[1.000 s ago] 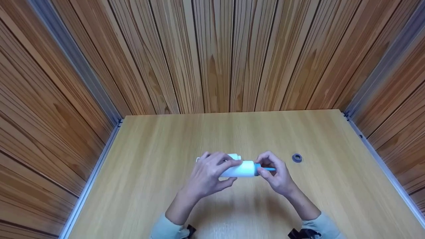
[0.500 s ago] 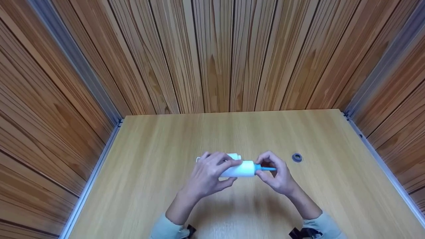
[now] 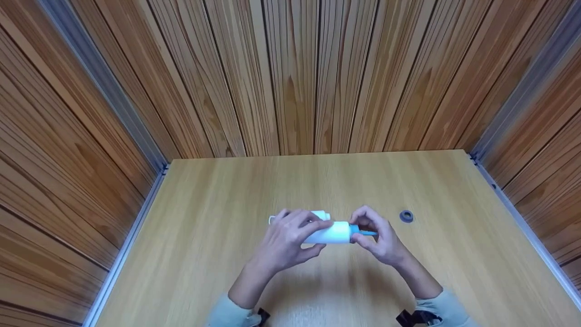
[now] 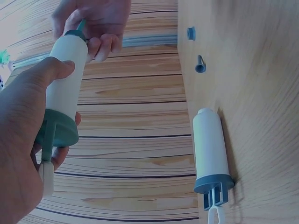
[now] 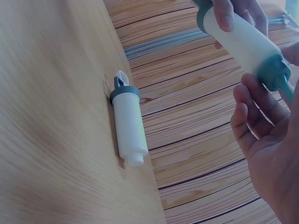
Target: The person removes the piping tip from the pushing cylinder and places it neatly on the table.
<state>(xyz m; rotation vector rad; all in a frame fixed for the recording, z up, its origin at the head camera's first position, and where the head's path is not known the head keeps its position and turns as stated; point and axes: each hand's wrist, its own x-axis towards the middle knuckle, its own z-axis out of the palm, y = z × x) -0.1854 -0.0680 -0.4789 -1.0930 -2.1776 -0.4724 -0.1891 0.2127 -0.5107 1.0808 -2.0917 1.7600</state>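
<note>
Nearest, at the bottom, two pale sleeves (image 3: 231, 313) are seen, one toward 7 o'clock and one between 4 and 5. Beyond them, the left hand (image 3: 283, 240) is wrapped round a white tube (image 3: 333, 233), with the thumb laid along its side; the hand is closed only as far as the tube's width allows. The tube is held clear of the surface (image 3: 218, 195), nearly level, its tip pointed to 3 o'clock. At that tip, the base of a blue-green nozzle (image 3: 354, 230) is pinched by the right hand (image 3: 381, 243), between thumb and fingers.

The step in hand is judged to be the turning of the nozzle on the tube's neck; whether it is being tightened or loosened cannot be told. For the next move, a steady left grip and a further small twist in line with the tube seem called for.

Past the held tube, toward 10 or 11 o'clock, a second tube (image 4: 210, 144) is laid on the surface, its neck bare. In the left wrist view, a loose nozzle (image 4: 200, 66) is found at that tube's 12 o'clock. A dark ring (image 3: 406, 216) is placed between 2 and 3 o'clock of the held tube. Farthest, a wood-plank wall (image 3: 295, 77) is seen.
</note>
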